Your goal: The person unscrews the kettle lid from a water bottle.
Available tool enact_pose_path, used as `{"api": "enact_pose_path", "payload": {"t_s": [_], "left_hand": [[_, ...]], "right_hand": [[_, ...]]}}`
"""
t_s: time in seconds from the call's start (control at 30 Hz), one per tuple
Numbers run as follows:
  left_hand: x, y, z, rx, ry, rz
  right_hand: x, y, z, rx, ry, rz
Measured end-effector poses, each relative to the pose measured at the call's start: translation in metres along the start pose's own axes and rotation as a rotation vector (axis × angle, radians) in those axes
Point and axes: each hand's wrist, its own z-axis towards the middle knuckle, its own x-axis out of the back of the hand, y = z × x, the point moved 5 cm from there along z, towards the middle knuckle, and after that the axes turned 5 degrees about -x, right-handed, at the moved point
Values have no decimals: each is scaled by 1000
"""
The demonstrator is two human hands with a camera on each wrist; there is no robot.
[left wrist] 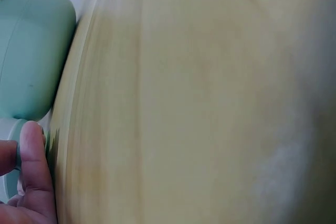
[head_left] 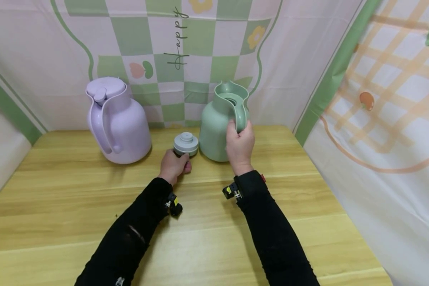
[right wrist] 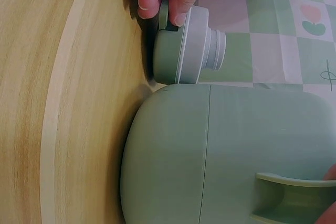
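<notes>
Seemingly, handling the upturned lid (head_left: 186, 143) is the step: left hand (head_left: 174, 163) pinches it, right hand (head_left: 240, 145) grips the jug (head_left: 214, 133) by its handle (head_left: 240, 117); lifting the lid would call for a firm pinch.

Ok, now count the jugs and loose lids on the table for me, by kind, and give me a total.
Jugs: 2, the purple jug and the green jug
Loose lids: 1, the grey and green lid beside the green jug
Total: 3
</notes>
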Motion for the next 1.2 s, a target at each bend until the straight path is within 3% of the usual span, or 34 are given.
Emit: {"api": "enact_pose_path", "payload": {"t_s": [0.17,0.43,1.2], "left_hand": [[-1,0,2,13,-22,36],[-5,0,1,64,-45,-38],[-11,2,-4,72,-121,-19]], "right_hand": [[0,1,2,-9,-11,1],[2,4,5,-21,5,-8],[11,11,13,-43,18,-36]]}}
